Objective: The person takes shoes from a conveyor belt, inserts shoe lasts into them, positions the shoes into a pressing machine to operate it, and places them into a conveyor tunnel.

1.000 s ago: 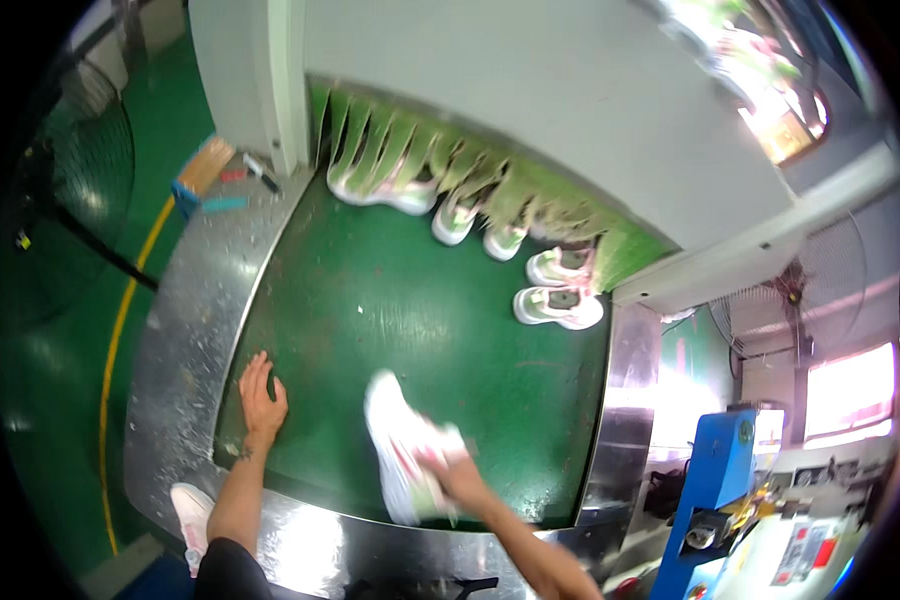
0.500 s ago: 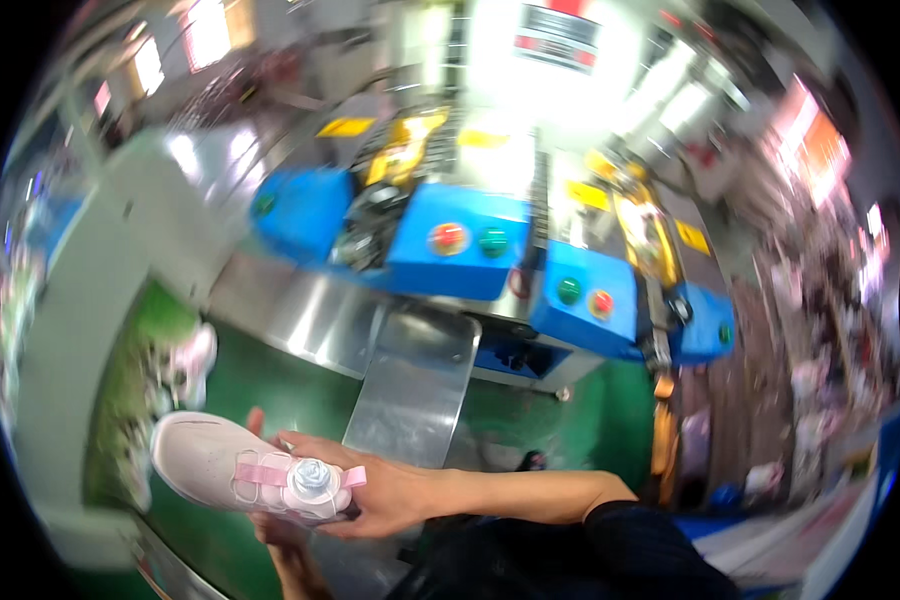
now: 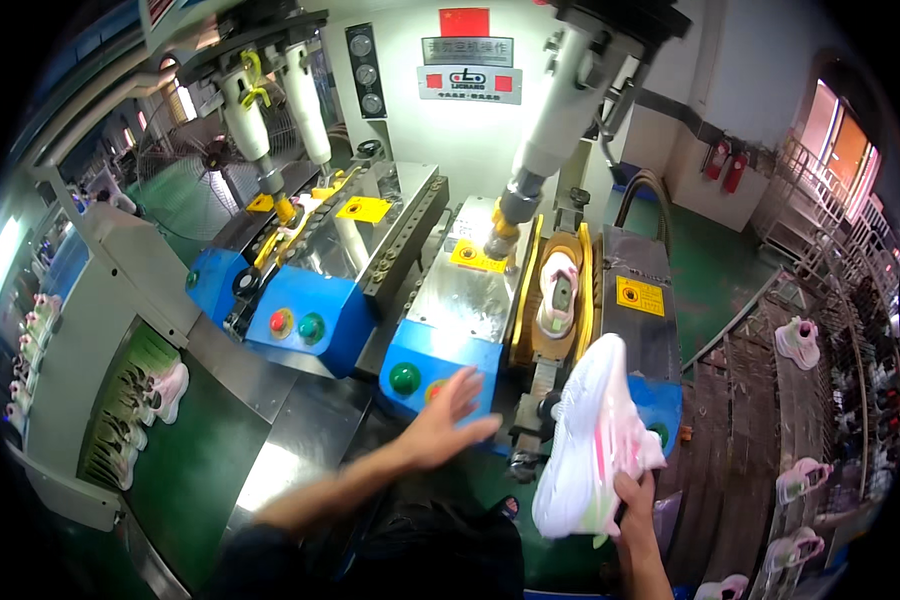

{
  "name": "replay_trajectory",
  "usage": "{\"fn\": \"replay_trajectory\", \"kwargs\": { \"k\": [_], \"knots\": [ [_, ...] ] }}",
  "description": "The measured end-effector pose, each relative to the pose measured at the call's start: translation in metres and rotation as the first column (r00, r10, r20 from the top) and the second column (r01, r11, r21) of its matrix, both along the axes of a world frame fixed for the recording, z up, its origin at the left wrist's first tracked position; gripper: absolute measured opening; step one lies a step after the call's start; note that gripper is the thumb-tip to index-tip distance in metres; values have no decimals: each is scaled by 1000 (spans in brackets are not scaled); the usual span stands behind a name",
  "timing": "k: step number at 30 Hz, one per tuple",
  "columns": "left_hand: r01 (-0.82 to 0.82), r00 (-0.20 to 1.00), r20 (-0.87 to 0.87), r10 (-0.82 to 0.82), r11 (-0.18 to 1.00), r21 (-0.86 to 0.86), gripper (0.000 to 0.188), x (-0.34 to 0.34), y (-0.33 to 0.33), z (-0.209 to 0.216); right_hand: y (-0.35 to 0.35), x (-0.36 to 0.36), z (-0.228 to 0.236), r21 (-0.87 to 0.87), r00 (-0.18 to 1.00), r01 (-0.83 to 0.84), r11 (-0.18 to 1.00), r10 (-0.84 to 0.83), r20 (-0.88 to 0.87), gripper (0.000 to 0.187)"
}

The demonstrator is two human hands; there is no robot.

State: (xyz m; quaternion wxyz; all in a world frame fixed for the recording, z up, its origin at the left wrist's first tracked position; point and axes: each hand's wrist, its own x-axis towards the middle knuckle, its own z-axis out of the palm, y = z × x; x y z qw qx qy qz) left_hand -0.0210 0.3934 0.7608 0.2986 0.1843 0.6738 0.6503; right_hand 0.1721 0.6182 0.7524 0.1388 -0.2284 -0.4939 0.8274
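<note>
One pale shoe (image 3: 592, 455) mostly left of the right hand (image 3: 637, 505), in its grip (left hand (image 3: 443, 425) wide, apart from it).

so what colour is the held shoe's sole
The sole is white, seen best in the head view.

lighting is bright at centre, dimmer toward the sides. the white back panel (image 3: 402, 135) is strongly lit. hard glare noted on the steel plate (image 3: 278, 476). the window (image 3: 832, 130) at right shows bright. fisheye distortion bends straight edges; corners are black. central detail is clear; outer rim soft.
</note>
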Motion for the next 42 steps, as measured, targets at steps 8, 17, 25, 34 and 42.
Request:
{"fn": "replay_trajectory", "kwargs": {
  "k": [8, 17, 25, 34, 42],
  "knots": [
    [-374, 753, -653, 80, 869, -326, 74, -234, 245, -109, 16, 61, -17, 212, 996, 67, 975, -78, 44, 90],
    [49, 966, -208, -154, 898, -437, 37, -200, 219, 52, 27, 47, -1, 130, 981, 179, 975, -186, 47, 87],
    [-312, 902, 351, 250, 941, 131, 73, -52, -60, 61, 74, -197, 44, -136, 969, -90, 987, 118, 216, 45],
    [-934, 296, 395, 870, 350, -70, 57, 124, -186, -8, 85, -407, -64, 966, 961, -6, 260, -264, 77, 55],
    [-915, 142, 545, 827, 320, -246, 39, 133, -196, 1, 94, -400, -33, 949, 952, 18, 316, -295, 81, 41]
  ]
}}
